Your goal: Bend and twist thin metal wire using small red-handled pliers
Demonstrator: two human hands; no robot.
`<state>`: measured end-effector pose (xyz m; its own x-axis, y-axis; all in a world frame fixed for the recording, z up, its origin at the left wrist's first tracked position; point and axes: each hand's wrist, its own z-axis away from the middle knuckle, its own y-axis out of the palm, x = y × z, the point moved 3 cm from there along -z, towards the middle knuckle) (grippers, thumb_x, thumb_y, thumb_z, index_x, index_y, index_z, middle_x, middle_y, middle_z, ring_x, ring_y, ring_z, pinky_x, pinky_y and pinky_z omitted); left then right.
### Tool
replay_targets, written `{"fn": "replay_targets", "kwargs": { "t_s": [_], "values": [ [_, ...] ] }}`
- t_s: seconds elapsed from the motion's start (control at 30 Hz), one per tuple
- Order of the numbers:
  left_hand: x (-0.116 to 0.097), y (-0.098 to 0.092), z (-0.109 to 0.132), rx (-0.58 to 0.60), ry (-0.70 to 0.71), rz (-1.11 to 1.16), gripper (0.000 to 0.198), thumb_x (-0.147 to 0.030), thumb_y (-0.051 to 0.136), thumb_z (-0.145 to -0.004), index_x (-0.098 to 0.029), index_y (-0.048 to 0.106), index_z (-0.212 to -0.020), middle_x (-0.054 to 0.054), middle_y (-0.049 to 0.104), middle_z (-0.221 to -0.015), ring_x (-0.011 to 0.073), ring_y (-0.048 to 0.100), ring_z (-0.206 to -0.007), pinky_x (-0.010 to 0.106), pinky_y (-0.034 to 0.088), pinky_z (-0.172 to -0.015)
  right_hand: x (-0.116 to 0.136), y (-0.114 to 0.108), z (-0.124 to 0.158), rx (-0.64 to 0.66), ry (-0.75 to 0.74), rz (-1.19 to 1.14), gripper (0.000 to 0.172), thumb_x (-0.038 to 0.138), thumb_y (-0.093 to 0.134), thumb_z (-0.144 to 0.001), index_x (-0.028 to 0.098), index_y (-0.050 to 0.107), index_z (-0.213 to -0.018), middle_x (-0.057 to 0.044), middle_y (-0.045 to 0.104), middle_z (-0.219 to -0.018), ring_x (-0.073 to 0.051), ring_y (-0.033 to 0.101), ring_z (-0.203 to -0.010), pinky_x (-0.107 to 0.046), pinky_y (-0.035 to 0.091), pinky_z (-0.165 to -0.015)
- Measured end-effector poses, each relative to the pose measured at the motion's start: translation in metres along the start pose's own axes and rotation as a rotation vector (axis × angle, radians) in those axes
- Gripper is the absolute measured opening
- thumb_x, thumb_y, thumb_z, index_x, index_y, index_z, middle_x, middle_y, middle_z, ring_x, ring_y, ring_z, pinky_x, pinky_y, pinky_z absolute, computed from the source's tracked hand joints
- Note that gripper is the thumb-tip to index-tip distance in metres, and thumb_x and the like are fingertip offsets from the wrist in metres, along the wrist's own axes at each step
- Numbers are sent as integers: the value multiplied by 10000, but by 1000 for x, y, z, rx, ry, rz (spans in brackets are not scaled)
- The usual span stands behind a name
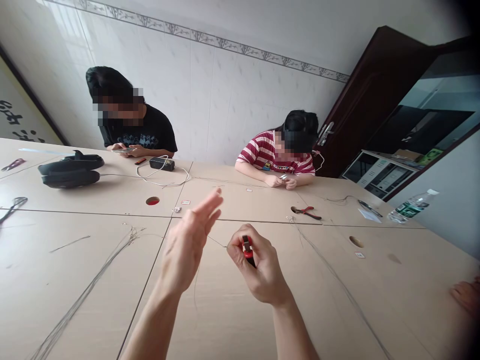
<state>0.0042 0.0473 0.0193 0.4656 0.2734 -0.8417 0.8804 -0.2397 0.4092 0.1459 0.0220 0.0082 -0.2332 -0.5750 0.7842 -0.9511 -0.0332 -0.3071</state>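
Observation:
My right hand (258, 267) is closed around a small red and black tool (247, 251), held above the table's middle. A thin wire (216, 242) runs from that hand toward my left hand. Raised beside it, my left hand (191, 240) has straight, spread fingers pointing up and right, and I cannot see it gripping anything. A bundle of thin wires (93, 282) lies on the light wooden table (112, 320) to the left.
Two people sit across the table, one in a black shirt (150, 131), one in a red striped shirt (264, 150). Red-handled pliers (307, 213), a water bottle (410, 206), black headgear (71, 171), a black box with white cable (162, 163) lie around. Another person's hand (467, 295) shows at right.

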Motion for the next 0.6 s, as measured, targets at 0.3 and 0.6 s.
{"fn": "replay_targets", "kwargs": {
  "t_s": [0.3, 0.6],
  "values": [
    [12, 15, 8, 48, -16, -619, 426, -461, 384, -983, -219, 723, -894, 21, 635, -764, 152, 511, -656, 276, 426, -670, -6, -10, 0, -123, 18, -9, 160, 226, 518, -948, 213, 487, -791, 17, 449, -746, -118, 415, -633, -255, 382, -611],
    [13, 18, 10, 63, -148, -527, 429, -428, 346, -982, -194, 421, -630, -25, 426, -607, 110, 317, -546, 251, 300, -529, -7, -11, -2, -141, -13, 87, 205, 234, 507, -956, 215, 458, -757, 16, 447, -700, -133, 398, -639, -264, 357, -612]
  ]
}}
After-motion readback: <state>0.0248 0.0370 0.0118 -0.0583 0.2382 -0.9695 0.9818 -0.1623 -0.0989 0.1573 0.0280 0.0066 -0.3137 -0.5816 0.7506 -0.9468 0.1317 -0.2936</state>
